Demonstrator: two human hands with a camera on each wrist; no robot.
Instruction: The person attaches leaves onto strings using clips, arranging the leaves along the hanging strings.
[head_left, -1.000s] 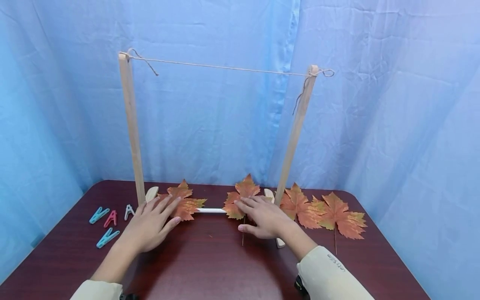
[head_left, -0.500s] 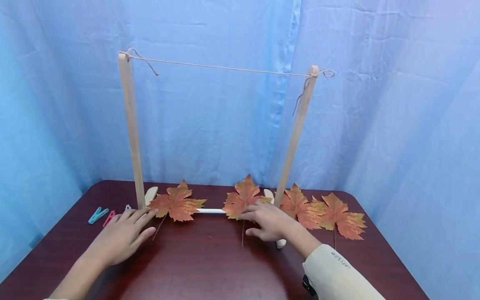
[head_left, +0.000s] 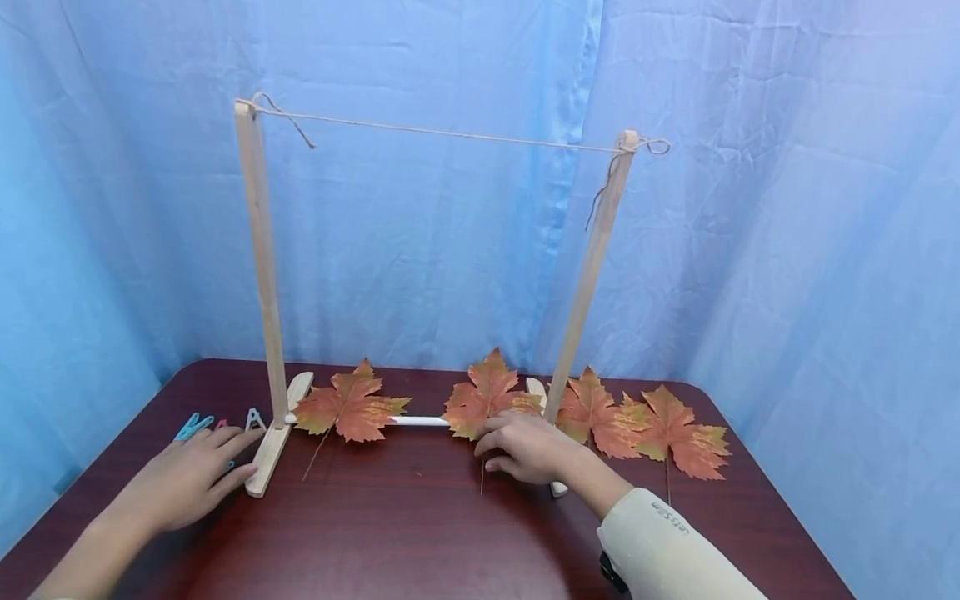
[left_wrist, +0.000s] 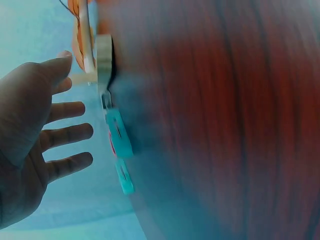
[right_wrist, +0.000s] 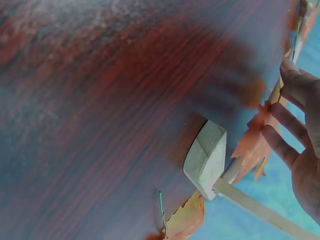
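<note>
My left hand [head_left: 183, 482] hovers with spread fingers over the clothespins at the left; the left wrist view shows its fingers [left_wrist: 67, 137] apart from a teal clothespin [left_wrist: 119, 132]. Beside it a white clothespin [head_left: 255, 419] and another teal one [head_left: 193, 426] show, and a bit of a pink one. My right hand [head_left: 528, 447] is at the lower edge of a maple leaf [head_left: 491, 387], fingers slightly bent; whether it touches the leaf I cannot tell. Another leaf [head_left: 356, 404] lies across the stand's white bar [head_left: 422, 422] near the left post.
Two wooden posts [head_left: 262, 250] rise from flat feet [head_left: 279, 450], with a string [head_left: 435, 132] tied between their tops. Two more leaves [head_left: 682, 433] lie right of the right post [head_left: 592, 275]. Blue curtains [head_left: 450, 250] hang behind the dark red table [head_left: 420, 542].
My left hand has moved left and nearer, off the left leaf and over the clothespins, uncovering that leaf's stem and the left foot. My right hand has shifted slightly down, its fingers a little more bent.
</note>
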